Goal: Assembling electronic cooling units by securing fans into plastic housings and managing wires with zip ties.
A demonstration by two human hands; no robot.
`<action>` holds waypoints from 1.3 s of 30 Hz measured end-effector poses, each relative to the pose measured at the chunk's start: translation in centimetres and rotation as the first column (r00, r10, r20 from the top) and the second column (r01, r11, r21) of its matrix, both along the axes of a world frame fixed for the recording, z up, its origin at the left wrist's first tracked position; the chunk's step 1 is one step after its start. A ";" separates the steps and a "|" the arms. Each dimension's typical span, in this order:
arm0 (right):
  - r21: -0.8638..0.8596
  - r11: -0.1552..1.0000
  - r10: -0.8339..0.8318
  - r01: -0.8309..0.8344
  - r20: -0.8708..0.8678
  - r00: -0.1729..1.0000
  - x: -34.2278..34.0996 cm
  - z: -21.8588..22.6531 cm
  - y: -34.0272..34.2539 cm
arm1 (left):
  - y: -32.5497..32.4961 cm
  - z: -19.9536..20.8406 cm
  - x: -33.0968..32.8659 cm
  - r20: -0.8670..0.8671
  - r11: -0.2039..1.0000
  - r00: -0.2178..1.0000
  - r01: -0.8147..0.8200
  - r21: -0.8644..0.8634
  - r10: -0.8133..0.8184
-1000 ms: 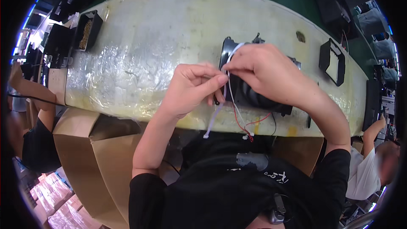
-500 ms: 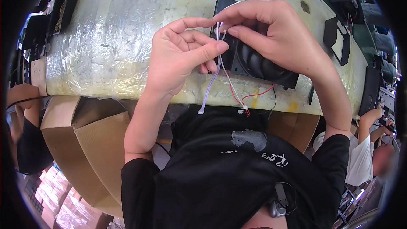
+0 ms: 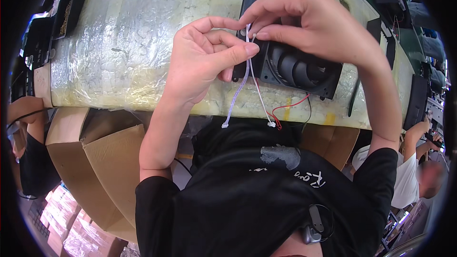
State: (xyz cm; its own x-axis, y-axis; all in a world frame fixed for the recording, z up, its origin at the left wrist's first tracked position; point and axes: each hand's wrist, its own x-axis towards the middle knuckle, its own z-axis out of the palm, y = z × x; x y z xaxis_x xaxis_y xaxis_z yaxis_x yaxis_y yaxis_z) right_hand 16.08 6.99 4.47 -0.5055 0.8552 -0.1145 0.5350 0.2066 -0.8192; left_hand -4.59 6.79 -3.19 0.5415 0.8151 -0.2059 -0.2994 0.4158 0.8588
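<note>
My left hand (image 3: 202, 59) is closed, its thumb and fingers pinching thin cables at the left end of a black fan unit (image 3: 300, 69). From this pinch hang a pale purple-white cable (image 3: 233, 101) and a white cable (image 3: 261, 96), both with small white connectors over the table's front edge. My right hand (image 3: 314, 24) arches over the fan unit. Its fingers are drawn together at the same cables, around a thin white strand with a small blocky end (image 3: 253, 36); whether this is a cable tie I cannot tell. The two index fingertips meet there.
Red wires (image 3: 291, 107) run from the fan unit over the table edge (image 3: 190, 108). Open cardboard boxes (image 3: 112, 171) stand below. Black bins (image 3: 71, 12) sit far left, a black frame (image 3: 388, 43) at right. Other people's arms (image 3: 29, 112) show at both sides.
My right hand has risen slightly and shifted right, showing more of the fan blades. The cables' connectors have swung a little, and my left hand keeps its pinch.
</note>
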 end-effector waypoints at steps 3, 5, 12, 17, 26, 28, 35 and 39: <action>-0.103 0.989 0.103 -0.101 0.008 0.995 -0.1 2.0 1.6 | 0.0 -0.1 0.0 -0.049 1.000 0.999 0.020 0.008 -0.020; -0.248 0.956 0.187 -0.155 0.109 0.976 -0.1 2.8 2.6 | 0.0 -0.1 0.0 -0.057 1.000 0.998 0.012 0.010 -0.012; -0.383 0.912 0.231 -0.148 0.182 0.956 -0.4 3.1 3.5 | -0.1 -0.2 0.2 -0.047 1.000 0.999 -0.024 0.017 0.025; -0.179 0.927 0.369 -0.329 0.281 0.886 -0.9 3.4 3.4 | 0.2 -0.4 0.1 -0.048 1.000 0.999 -0.003 0.006 0.003; -0.061 0.945 0.326 -0.320 0.200 0.924 -0.1 2.5 1.6 | -0.4 -0.6 0.2 -0.137 0.982 0.989 -0.020 0.190 0.047; 0.038 0.951 0.298 -0.306 0.146 0.943 0.0 1.1 0.6 | -0.6 -0.8 0.0 -0.182 0.958 0.983 0.019 0.286 0.035; 0.015 0.978 0.205 -0.209 0.137 0.969 0.3 0.5 -1.1 | -1.6 -1.6 0.1 -0.035 0.899 0.998 -0.033 0.436 0.053; 0.117 0.973 0.183 -0.201 0.144 0.972 0.1 0.3 -2.0 | -1.9 -1.6 0.3 -0.119 0.879 0.988 -0.030 0.476 0.098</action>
